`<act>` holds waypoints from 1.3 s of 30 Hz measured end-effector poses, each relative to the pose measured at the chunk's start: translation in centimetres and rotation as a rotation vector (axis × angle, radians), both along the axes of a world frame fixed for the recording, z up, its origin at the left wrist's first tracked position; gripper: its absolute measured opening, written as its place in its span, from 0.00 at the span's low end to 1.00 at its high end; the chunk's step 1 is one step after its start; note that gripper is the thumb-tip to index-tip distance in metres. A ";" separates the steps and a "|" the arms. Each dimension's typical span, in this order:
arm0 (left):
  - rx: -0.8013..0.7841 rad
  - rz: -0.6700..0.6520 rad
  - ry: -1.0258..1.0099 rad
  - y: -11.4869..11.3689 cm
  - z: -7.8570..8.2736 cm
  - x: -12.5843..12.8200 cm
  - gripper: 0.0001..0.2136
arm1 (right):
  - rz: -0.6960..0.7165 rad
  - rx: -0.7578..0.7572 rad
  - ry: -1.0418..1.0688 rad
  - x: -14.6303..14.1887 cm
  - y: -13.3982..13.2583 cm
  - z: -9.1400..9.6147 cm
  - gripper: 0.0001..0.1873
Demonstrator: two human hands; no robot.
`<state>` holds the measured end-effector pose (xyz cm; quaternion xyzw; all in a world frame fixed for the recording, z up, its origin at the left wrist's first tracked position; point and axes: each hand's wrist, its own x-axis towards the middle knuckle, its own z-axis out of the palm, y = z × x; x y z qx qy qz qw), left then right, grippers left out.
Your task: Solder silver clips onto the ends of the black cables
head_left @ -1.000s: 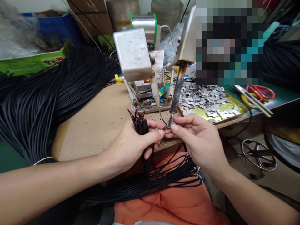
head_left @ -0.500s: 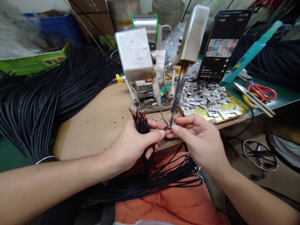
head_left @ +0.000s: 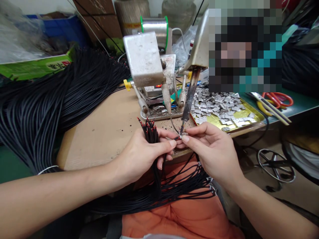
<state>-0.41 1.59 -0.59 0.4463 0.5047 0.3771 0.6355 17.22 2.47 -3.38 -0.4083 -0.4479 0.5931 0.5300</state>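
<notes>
My left hand [head_left: 143,147] is closed around a bundle of black cables [head_left: 151,132] whose red-tipped wire ends stick up above the thumb. Its thumb and finger also pinch one cable end pointing right. My right hand [head_left: 215,147] pinches a small silver metal plate [head_left: 184,134] against that cable end. Directly above, the tip of a soldering iron [head_left: 187,104] comes down onto the joint, as far as I can see. A thin solder wire [head_left: 173,123] curves down from the feeder nozzle [head_left: 166,96] to the same spot. My fingers partly hide the joint.
A metal tray [head_left: 253,114] of loose silver plates stands right of the iron, with red-handled scissors [head_left: 280,99] beyond. A solder spool [head_left: 155,33] is behind the feeder. Black cables [head_left: 32,99] cover the left side; more cables [head_left: 174,191] lie across my lap. A pixelated patch hides the upper right.
Both hands stay almost in place under the iron. The silver plate shows a little more between the right fingers, and the left fingers have shifted slightly.
</notes>
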 end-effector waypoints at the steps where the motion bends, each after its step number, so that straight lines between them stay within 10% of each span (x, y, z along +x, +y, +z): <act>1: -0.003 0.000 0.005 0.0 0.0 0.0 0.13 | -0.004 -0.001 0.002 0.0 0.0 0.0 0.11; 39: -0.039 0.007 0.019 -0.2 0.7 -0.1 0.15 | -0.106 0.090 -0.144 -0.5 -0.6 0.3 0.10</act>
